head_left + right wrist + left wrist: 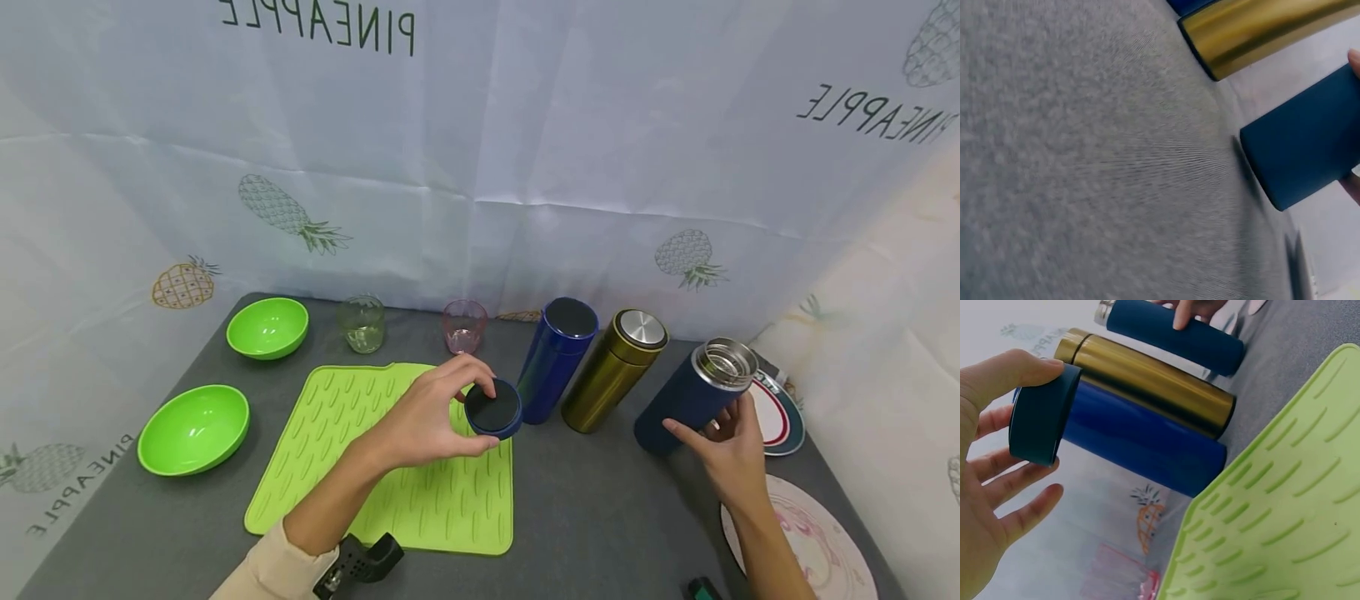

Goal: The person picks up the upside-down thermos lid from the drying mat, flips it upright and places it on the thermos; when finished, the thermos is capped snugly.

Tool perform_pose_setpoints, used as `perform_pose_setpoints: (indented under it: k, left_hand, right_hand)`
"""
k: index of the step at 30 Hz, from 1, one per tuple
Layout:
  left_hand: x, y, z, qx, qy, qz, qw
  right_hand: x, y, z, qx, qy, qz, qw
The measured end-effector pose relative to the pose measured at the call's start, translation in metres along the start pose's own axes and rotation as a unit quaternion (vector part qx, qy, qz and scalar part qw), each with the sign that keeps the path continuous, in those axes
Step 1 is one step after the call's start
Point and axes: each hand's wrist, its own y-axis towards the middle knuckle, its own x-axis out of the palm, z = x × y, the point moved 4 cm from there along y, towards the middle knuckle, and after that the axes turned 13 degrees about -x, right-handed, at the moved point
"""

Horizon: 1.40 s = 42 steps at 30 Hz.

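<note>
Above the right edge of the mat (390, 467), our left hand (427, 421) pinches the lid (492, 408) between thumb and curled fingers, just left of the blue flask (555, 362). Our right hand (731, 454) wraps the open flask (693, 396) standing on the tabletop (600, 508), right of the gold flask (611, 371). We'd judge it best to keep the lid level, the open flask steady and upright, and clear of its neighbours.
</note>
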Motion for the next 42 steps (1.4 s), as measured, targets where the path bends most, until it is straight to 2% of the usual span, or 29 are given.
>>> perform_pose_setpoints:
  k: [4,8,11,16,23,30,38,42]
  left_hand:
    - [-0.001,0.002,0.003,0.005,0.000,0.000,1.0000]
    - [-0.003,0.006,0.010,0.016,0.008,0.004,0.9998]
    - [-0.004,0.011,0.018,0.029,0.016,0.009,0.9994]
    - [-0.003,0.020,0.034,0.053,0.009,0.006,0.9985]
    - [0.004,0.036,0.061,0.090,0.008,-0.020,0.9957]
    - [0.016,0.047,0.080,0.114,-0.004,-0.050,0.9922]
    - [0.027,0.053,0.078,0.110,-0.017,-0.061,0.9919]
    - [0.031,0.053,0.079,0.112,-0.001,-0.066,0.9915]
  right_hand:
    - [-0.001,-0.005,-0.012,-0.040,0.023,-0.044,0.998]
    - [-0.002,-0.011,-0.022,-0.050,-0.015,-0.109,0.993]
    - [0.001,-0.014,-0.028,-0.056,-0.052,-0.165,0.983]
    - [0.009,-0.015,-0.035,-0.066,-0.053,-0.240,0.967]
    - [0.025,-0.011,-0.040,-0.078,-0.032,-0.321,0.943]
    - [0.038,-0.009,-0.048,-0.096,-0.005,-0.371,0.924]
    - [0.047,-0.006,-0.050,-0.098,0.020,-0.404,0.909]
    - [0.048,-0.005,-0.052,-0.098,0.026,-0.413,0.905]
